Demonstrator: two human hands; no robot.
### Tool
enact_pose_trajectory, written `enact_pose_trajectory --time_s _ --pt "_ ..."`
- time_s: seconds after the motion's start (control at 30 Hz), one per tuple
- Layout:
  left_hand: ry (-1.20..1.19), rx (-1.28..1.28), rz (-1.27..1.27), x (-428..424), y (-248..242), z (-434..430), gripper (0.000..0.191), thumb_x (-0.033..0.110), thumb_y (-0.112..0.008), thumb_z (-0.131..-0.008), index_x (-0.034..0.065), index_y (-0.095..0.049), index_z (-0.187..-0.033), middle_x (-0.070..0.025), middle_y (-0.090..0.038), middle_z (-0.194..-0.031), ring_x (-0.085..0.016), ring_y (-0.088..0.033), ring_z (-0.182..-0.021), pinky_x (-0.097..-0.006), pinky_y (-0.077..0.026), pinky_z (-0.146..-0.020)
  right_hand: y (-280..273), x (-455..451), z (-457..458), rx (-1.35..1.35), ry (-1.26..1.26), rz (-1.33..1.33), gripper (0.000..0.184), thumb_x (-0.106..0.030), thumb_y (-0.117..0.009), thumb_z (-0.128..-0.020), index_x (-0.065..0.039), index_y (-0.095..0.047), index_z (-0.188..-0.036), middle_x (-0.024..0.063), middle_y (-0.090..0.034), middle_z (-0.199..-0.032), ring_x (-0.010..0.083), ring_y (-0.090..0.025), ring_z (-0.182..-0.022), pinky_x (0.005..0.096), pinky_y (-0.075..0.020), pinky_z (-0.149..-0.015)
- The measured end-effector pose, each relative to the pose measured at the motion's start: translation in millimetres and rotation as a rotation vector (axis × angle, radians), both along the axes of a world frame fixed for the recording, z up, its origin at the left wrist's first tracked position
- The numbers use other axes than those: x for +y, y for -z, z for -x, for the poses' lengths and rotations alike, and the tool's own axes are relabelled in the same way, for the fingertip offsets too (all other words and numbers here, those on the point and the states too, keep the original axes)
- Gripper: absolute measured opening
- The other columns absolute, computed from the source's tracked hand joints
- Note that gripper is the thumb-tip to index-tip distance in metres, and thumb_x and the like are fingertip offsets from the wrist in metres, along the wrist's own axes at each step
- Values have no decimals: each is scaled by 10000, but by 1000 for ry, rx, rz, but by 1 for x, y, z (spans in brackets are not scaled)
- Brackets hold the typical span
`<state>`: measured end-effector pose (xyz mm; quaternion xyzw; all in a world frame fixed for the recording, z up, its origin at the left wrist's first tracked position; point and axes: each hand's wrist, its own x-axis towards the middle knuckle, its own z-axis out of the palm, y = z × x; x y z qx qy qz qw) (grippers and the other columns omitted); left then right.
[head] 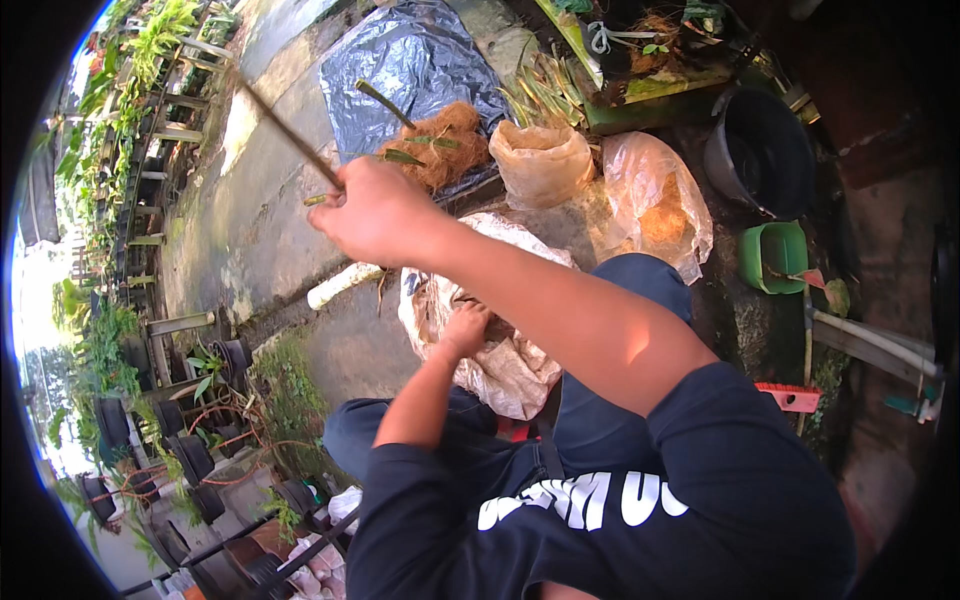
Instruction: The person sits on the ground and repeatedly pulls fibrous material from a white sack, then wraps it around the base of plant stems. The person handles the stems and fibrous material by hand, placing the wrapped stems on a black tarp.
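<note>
Stretched out across to the left, my right hand [382, 214] is closed around a long, thin brown stick or stem [289, 135], blurred at its far end. A short greenish stub [315, 200] pokes out beside the fingers. My left hand [466, 330] reaches into the mouth of a whitish woven sack [517, 375] between my legs. Its fingertips are partly hidden, so whether they grip anything is unclear. Beyond the sack, a heap of brown coconut fibre [442, 146] with green leaf pieces and a cut stem [384, 103] lies on a black plastic sheet [409, 56].
Right of the fibre stand an open plastic bag [541, 165] and a clear bag with orange-brown fibre [660, 202]. Farther right are a black tub [761, 154], a green container [772, 256] and a red-bristled brush [789, 397]. A pale cylindrical piece [343, 285] lies left of the sack; potted plants [214, 364] line the left.
</note>
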<state>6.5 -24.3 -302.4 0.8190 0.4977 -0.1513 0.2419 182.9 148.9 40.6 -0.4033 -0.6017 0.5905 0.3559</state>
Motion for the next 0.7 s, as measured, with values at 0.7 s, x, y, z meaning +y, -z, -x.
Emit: enact_pose_trajectory --time_s 0.7 --pt "-1033 -1491 3 36 -309 38 282 247 -692 -1025 51 -630 -1217 1 -630 -1133 -93 -566 -1050 -270 -456 -937 8 -19 12 -228 -680 95 554 -459 -786 -917 93 -746 -901 127 -732 -753 191 -710 -656 351 -550 -625"
